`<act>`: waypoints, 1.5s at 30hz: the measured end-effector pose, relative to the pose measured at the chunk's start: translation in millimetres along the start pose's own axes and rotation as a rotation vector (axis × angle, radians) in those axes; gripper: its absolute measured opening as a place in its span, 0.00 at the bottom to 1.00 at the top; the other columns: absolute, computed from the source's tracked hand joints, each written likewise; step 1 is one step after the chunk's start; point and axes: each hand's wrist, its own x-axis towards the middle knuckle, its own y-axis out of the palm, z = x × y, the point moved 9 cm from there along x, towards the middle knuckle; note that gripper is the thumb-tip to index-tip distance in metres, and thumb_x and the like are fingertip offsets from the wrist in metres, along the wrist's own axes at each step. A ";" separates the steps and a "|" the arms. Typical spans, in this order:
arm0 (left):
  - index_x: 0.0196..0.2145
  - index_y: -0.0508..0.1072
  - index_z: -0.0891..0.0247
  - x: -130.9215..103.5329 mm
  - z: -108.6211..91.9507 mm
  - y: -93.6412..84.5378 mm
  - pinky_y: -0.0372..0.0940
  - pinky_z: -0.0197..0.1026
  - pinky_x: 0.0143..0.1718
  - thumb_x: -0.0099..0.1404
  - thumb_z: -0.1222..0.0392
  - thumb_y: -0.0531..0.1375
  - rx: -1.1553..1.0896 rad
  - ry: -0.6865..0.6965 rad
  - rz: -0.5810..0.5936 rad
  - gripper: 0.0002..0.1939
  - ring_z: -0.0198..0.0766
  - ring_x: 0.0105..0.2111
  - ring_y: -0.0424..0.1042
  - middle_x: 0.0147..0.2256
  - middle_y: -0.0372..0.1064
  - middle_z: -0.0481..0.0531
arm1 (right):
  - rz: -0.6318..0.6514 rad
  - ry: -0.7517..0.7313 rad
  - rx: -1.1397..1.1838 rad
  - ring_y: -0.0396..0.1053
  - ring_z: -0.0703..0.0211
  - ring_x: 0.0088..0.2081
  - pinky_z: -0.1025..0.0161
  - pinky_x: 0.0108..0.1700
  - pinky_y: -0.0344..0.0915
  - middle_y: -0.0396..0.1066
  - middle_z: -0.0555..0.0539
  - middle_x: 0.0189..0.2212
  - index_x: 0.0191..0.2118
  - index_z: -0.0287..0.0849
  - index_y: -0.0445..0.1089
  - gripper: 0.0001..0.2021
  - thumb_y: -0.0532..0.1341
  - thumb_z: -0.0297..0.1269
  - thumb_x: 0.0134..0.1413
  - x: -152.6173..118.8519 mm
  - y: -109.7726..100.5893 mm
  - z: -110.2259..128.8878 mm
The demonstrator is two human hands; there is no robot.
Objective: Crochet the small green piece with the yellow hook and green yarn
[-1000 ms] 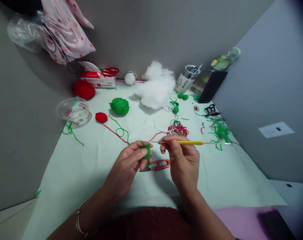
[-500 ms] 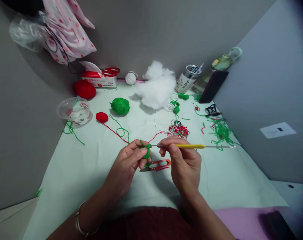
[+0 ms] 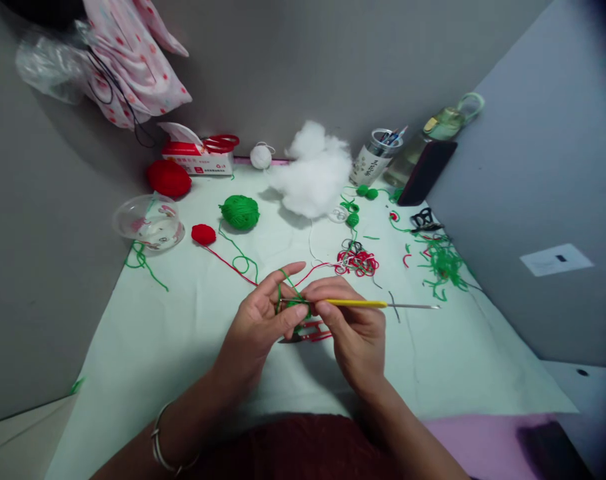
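Between thumb and fingers, my left hand (image 3: 260, 317) pinches a small green crochet piece (image 3: 299, 312), partly covered by the fingers. Green yarn loops over its raised index finger. My right hand (image 3: 355, 327) grips a crochet hook (image 3: 357, 303) with a yellow handle, held level. The hook's thin metal end passes through the green yarn at the left fingers, and its other end sticks out to the right. Below the hands lie orange thread snips (image 3: 315, 330), half hidden by the fingers.
Behind the hands are a green yarn ball (image 3: 239, 212), a small red ball (image 3: 203, 234), white stuffing (image 3: 313, 173) and tangled red yarn (image 3: 357, 262). A plastic tub (image 3: 155, 223) stands left. Green scraps (image 3: 443, 260), a phone (image 3: 427, 173) and a pen holder (image 3: 377, 159) are right.
My right hand has moved left and slightly down, pushing the hook's tip past the green piece. My left index finger has lifted and straightened, stretching the green yarn.
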 end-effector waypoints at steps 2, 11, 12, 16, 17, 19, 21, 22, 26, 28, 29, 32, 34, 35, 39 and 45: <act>0.56 0.78 0.56 0.4 -0.8 -0.1 0.60 0.35 0.31 0.62 0.60 0.73 0.011 0.016 0.007 0.24 0.28 0.26 0.63 0.31 0.69 0.43 | -0.011 -0.012 -0.005 0.77 0.60 0.42 0.62 0.44 0.74 0.82 0.51 0.38 0.43 0.52 0.83 0.11 0.66 0.27 0.65 0.3 -1.1 0.2; 0.51 0.82 0.57 -2.1 -5.5 -3.0 0.66 0.37 0.38 0.65 0.54 0.71 -0.020 0.001 0.035 0.17 0.34 0.35 0.70 0.38 0.73 0.50 | -0.075 0.197 0.199 0.74 0.65 0.34 0.66 0.37 0.71 0.82 0.52 0.37 0.43 0.53 0.82 0.08 0.65 0.34 0.67 -3.6 -10.0 -29.8; 0.52 0.82 0.57 -2.0 -7.0 -3.2 0.66 0.37 0.37 0.65 0.55 0.71 -0.013 0.012 0.037 0.18 0.34 0.35 0.70 0.37 0.73 0.50 | -0.074 0.199 0.209 0.74 0.65 0.34 0.66 0.37 0.71 0.82 0.52 0.37 0.43 0.53 0.82 0.07 0.65 0.34 0.67 -3.8 -9.7 -30.1; 0.56 0.80 0.56 -0.9 -9.2 -3.9 0.63 0.35 0.32 0.64 0.57 0.72 0.026 0.027 0.053 0.22 0.30 0.29 0.67 0.35 0.70 0.48 | -0.067 0.202 0.211 0.74 0.65 0.35 0.67 0.38 0.71 0.83 0.52 0.37 0.42 0.52 0.83 0.06 0.66 0.35 0.66 -3.1 -7.6 -28.4; 0.57 0.79 0.55 -0.8 -8.9 -3.7 0.62 0.35 0.30 0.64 0.58 0.72 0.037 0.025 0.062 0.23 0.28 0.26 0.66 0.35 0.70 0.47 | -0.069 0.215 0.227 0.74 0.65 0.34 0.67 0.38 0.71 0.83 0.51 0.37 0.42 0.52 0.83 0.06 0.67 0.35 0.66 -2.6 -7.0 -28.8; 0.57 0.79 0.53 -0.8 -9.2 -4.1 0.60 0.35 0.27 0.64 0.59 0.72 0.058 0.026 0.066 0.24 0.25 0.22 0.63 0.35 0.69 0.45 | -0.077 0.249 0.285 0.75 0.65 0.34 0.67 0.37 0.71 0.83 0.51 0.36 0.41 0.51 0.82 0.05 0.67 0.37 0.66 -1.2 -5.8 -29.9; 0.57 0.78 0.53 -1.1 -10.1 -5.4 0.59 0.34 0.24 0.63 0.60 0.72 0.076 0.029 0.054 0.24 0.24 0.21 0.62 0.36 0.69 0.45 | -0.077 0.274 0.345 0.75 0.65 0.33 0.67 0.36 0.71 0.82 0.51 0.34 0.40 0.49 0.82 0.05 0.66 0.39 0.67 0.8 -4.0 -29.5; 0.57 0.79 0.53 -1.3 -10.7 -6.2 0.59 0.34 0.24 0.63 0.61 0.72 0.083 0.030 0.045 0.24 0.24 0.22 0.62 0.36 0.69 0.45 | -0.074 0.280 0.363 0.75 0.65 0.32 0.67 0.36 0.71 0.82 0.51 0.33 0.39 0.49 0.81 0.06 0.66 0.40 0.67 1.9 -3.2 -28.5; 0.55 0.80 0.55 -2.1 -13.9 -9.2 0.59 0.33 0.25 0.62 0.61 0.72 0.106 0.043 0.012 0.23 0.26 0.23 0.61 0.34 0.69 0.46 | -0.051 0.258 0.349 0.76 0.64 0.33 0.66 0.38 0.73 0.82 0.50 0.32 0.39 0.47 0.79 0.08 0.64 0.41 0.69 4.4 -3.3 -22.3; 0.53 0.81 0.55 -2.3 -15.8 -11.7 0.59 0.34 0.27 0.62 0.61 0.71 0.128 0.061 -0.010 0.21 0.27 0.25 0.60 0.34 0.69 0.46 | -0.035 0.233 0.311 0.78 0.62 0.34 0.64 0.39 0.74 0.82 0.50 0.34 0.40 0.47 0.78 0.09 0.62 0.40 0.71 4.1 -4.6 -18.8; 0.53 0.81 0.55 -2.4 -16.2 -13.0 0.60 0.34 0.28 0.62 0.62 0.71 0.140 0.067 -0.021 0.21 0.28 0.26 0.60 0.34 0.69 0.46 | -0.027 0.218 0.286 0.78 0.62 0.35 0.64 0.40 0.74 0.82 0.49 0.34 0.40 0.47 0.78 0.09 0.61 0.40 0.71 3.7 -5.4 -16.8; 0.54 0.81 0.53 -2.9 -16.0 -16.5 0.62 0.36 0.33 0.63 0.64 0.69 0.178 0.075 -0.046 0.21 0.31 0.30 0.63 0.35 0.69 0.47 | -0.006 0.154 0.127 0.78 0.62 0.36 0.62 0.42 0.75 0.83 0.50 0.37 0.42 0.48 0.78 0.09 0.59 0.37 0.73 2.4 -8.5 -7.9; 0.53 0.82 0.52 -3.7 -16.4 -18.4 0.64 0.36 0.37 0.63 0.64 0.69 0.218 0.086 -0.069 0.21 0.32 0.32 0.64 0.34 0.68 0.47 | 0.029 0.064 -0.046 0.78 0.62 0.38 0.62 0.42 0.75 0.82 0.50 0.38 0.44 0.48 0.78 0.10 0.58 0.33 0.73 1.9 -7.5 2.8; 0.53 0.82 0.52 -4.3 -17.7 -19.2 0.64 0.37 0.39 0.63 0.65 0.69 0.244 0.101 -0.088 0.20 0.33 0.33 0.65 0.33 0.67 0.46 | 0.052 -0.004 -0.128 0.78 0.61 0.39 0.61 0.42 0.75 0.82 0.49 0.39 0.46 0.48 0.78 0.11 0.58 0.31 0.72 1.5 -5.3 9.8; 0.52 0.82 0.54 -7.2 -22.4 -18.7 0.63 0.35 0.42 0.62 0.67 0.69 0.296 0.153 -0.164 0.20 0.33 0.35 0.66 0.30 0.65 0.44 | 0.124 -0.305 -0.348 0.79 0.57 0.41 0.58 0.43 0.76 0.82 0.47 0.40 0.53 0.47 0.75 0.14 0.57 0.26 0.70 -6.5 9.0 34.9; 0.57 0.79 0.61 -3.8 3.4 2.4 0.57 0.32 0.26 0.63 0.59 0.71 -0.125 -0.117 -0.007 0.24 0.25 0.21 0.53 0.27 0.64 0.41 | 0.012 -0.345 -0.598 0.79 0.54 0.44 0.56 0.41 0.77 0.81 0.49 0.45 0.50 0.59 0.80 0.18 0.66 0.27 0.63 -17.0 7.7 32.0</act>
